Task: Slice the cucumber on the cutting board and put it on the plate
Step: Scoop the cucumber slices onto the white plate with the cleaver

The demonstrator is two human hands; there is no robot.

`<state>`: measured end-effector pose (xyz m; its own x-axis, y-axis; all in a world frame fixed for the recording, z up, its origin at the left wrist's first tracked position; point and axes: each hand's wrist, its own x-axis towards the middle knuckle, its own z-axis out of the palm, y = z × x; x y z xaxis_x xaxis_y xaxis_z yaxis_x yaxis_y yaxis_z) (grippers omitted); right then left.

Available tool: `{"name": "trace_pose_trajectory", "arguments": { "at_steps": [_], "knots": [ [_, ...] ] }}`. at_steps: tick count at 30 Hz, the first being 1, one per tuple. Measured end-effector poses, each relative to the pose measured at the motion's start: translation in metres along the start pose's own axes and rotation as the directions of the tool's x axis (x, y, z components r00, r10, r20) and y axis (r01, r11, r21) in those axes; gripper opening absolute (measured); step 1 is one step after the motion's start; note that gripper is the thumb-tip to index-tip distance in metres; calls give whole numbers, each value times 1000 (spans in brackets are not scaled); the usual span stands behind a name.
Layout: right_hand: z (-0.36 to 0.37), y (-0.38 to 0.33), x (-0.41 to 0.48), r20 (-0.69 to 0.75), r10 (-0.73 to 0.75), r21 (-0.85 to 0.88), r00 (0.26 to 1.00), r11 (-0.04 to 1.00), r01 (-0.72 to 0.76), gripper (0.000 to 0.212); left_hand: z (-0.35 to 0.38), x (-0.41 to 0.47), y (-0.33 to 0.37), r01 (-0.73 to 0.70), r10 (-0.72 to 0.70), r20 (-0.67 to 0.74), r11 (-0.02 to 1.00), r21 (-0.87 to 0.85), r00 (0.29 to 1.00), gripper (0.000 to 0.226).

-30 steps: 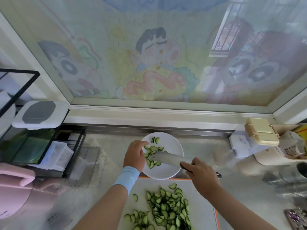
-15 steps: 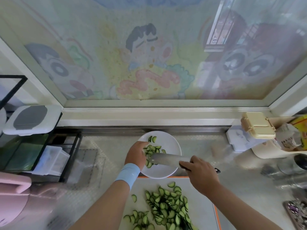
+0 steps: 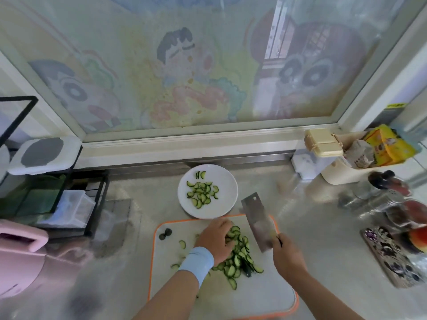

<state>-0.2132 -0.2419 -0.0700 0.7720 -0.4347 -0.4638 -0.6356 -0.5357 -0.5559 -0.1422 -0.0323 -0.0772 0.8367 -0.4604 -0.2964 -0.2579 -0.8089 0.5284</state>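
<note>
Since half a second before, both hands had come back from the plate (image 3: 223, 205) to the board (image 3: 254, 296). We saw the left hand (image 3: 216, 239) no longer at the plate's near-left rim, and the knife (image 3: 256, 222) no longer lying across the plate. The plate stood uncovered on the counter (image 3: 312, 227), just beyond the board's far edge. It held a loose heap of slices (image 3: 202, 192) near its middle and two more close to its far rim.

The left hand, with a blue wristband (image 3: 196, 262) at the wrist, lay palm down on the far end of the pile (image 3: 239, 255) of cut cucumber in the middle of the board. Its fingers were bent down into the pieces. The hand was blurred, so we could not tell whether the fingers had hold of any pieces or only rested on them.

The right hand (image 3: 288, 257) was wrapped round the knife's handle, which it mostly hid. The broad blade pointed away towards the plate, its flat side turned up to us, over the board's far right corner and just right of the pile. Its tip stopped just short of the plate.

A few stray pieces lay on the board left of the pile, and two dark stubs (image 3: 165, 234) sat near its far left corner. A phone (image 3: 388, 257) lay on the counter, well off to the right.
</note>
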Motion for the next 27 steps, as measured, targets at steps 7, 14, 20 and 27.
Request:
{"name": "trace_pose_trajectory", "arguments": {
  "at_steps": [7, 14, 20, 27],
  "knots": [
    [13, 56, -33, 28, 83, 98, 996, 991, -86, 21, 47, -24, 11, -150, 79, 188, 902, 405, 979, 112],
    [14, 68, -41, 191, 100, 6, 976, 995, -103, 22, 69, -30, 23, -79, 56, 66, 902, 425, 996, 95],
    [32, 47, -55, 282, 75, 108, 956, 988, -110, 20, 77, -33, 16, -23, 36, -37, 953, 301, 999, 84],
    [46, 37, -66, 397, 24, 253, 918, 958, -135, 21, 80, -39, 16, -79, 98, -60, 960, 270, 993, 77]
  ]
}}
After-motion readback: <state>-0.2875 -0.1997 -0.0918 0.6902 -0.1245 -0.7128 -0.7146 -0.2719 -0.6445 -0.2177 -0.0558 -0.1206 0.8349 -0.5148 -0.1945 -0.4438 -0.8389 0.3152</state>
